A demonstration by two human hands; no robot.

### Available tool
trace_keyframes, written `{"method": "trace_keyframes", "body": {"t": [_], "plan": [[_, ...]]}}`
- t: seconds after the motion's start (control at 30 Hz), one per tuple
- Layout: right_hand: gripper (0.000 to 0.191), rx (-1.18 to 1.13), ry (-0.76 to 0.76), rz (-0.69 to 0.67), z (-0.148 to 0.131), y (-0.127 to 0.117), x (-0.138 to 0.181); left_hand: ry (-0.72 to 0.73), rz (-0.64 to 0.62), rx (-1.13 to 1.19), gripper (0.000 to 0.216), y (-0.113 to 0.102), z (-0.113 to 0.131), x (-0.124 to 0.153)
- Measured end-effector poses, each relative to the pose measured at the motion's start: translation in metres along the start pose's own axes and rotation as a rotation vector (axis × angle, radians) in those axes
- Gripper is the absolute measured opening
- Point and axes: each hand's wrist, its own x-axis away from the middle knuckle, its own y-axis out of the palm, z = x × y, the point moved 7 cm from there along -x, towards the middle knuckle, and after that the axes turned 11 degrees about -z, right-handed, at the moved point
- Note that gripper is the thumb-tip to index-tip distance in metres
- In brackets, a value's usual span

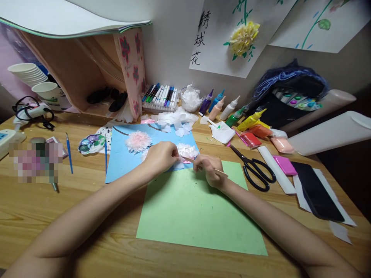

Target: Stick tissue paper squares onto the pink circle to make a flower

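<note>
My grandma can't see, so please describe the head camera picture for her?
A person's left hand and right hand are close together at a blue sheet with fluffy flowers, the right holding a thin stick. Green paper lies nearer, scissors to the right.

We counted two bare hands (162,155) and one thin tan stick (222,173) at the centre, at least six pointed-tip plastic bottles (228,111) at two o'clock, two slim blue-handled paintbrushes (69,153) at nine, one pair of black scissors (247,159) at four and one pale-green paper sheet (199,212) at six.
</note>
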Motion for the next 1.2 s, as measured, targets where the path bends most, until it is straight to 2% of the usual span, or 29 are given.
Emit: {"method": "trace_keyframes", "body": {"t": [0.13, 0.2, 0.33, 0.67, 0.87, 1.0, 1.13, 1.2], "plan": [[0.044, 0.137, -0.237, -0.032, -0.017, 0.005, 0.003, 0.001, 0.034, -0.009, 0.012, 0.0, 0.0, -0.001], [0.041, 0.227, -0.281, -0.081, -0.019, 0.012, 0.003, 0.0, 0.047, -0.016, 0.012, 0.0, 0.001, -0.001], [0.039, 0.327, -0.246, -0.113, -0.014, 0.018, 0.002, 0.001, 0.059, -0.035, 0.012, 0.0, 0.002, 0.0], [0.038, 0.322, -0.2, -0.101, -0.012, 0.017, 0.0, -0.017, 0.074, -0.045, 0.011, 0.0, 0.001, 0.0], [0.044, 0.214, -0.073, -0.069, -0.005, 0.013, -0.003, -0.049, 0.005, -0.051, 0.017, -0.006, -0.014, -0.009], [0.052, 0.062, 0.179, -0.006, 0.007, 0.008, -0.013, -0.027, -0.014, -0.091, 0.015, -0.007, -0.018, -0.013], [0.056, -0.116, 0.427, 0.087, 0.015, 0.004, -0.028, 0.025, 0.037, -0.135, 0.011, -0.007, -0.011, -0.015], [0.056, -0.17, 0.527, 0.092, 0.02, 0.003, -0.038, 0.048, 0.067, -0.172, 0.013, -0.007, -0.008, -0.016]]}}
